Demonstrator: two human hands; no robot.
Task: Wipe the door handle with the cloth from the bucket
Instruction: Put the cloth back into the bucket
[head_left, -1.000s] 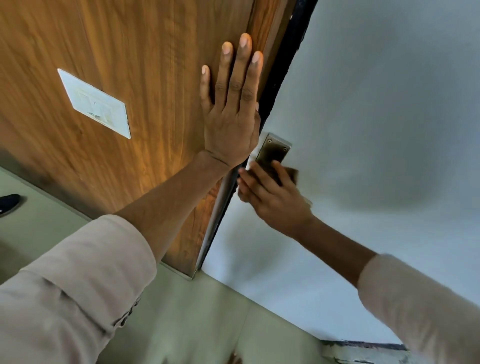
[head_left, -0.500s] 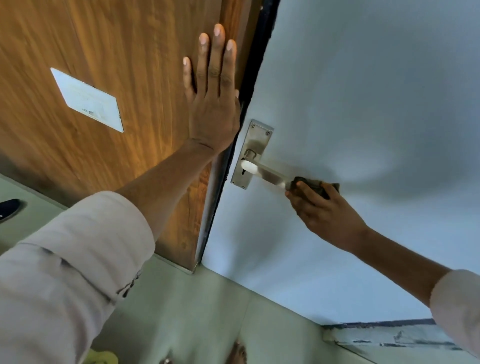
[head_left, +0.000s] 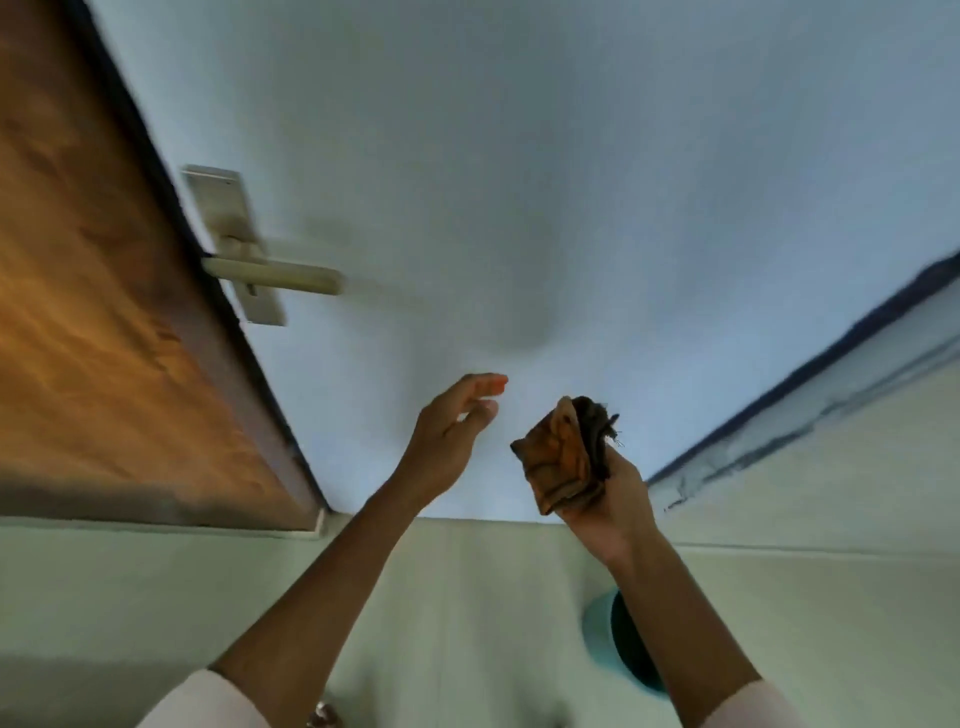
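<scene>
The metal door handle (head_left: 275, 275) on its back plate sits at the left edge of the pale door (head_left: 519, 182), with nothing touching it. My right hand (head_left: 608, 499) holds a folded brown cloth (head_left: 566, 457) upright, well below and right of the handle. My left hand (head_left: 452, 426) hangs open beside the cloth, fingers apart, holding nothing. A teal bucket (head_left: 602, 639) shows on the floor, partly hidden behind my right forearm.
A wooden panel (head_left: 104, 312) fills the left side beside the door's dark edge. Pale green floor (head_left: 467, 597) spreads below. A dark-trimmed ledge (head_left: 831, 374) runs along the door's right side.
My right hand came off the handle and dropped down with the cloth. My left hand left the wooden panel and moved down beside it. The view swung right and down.
</scene>
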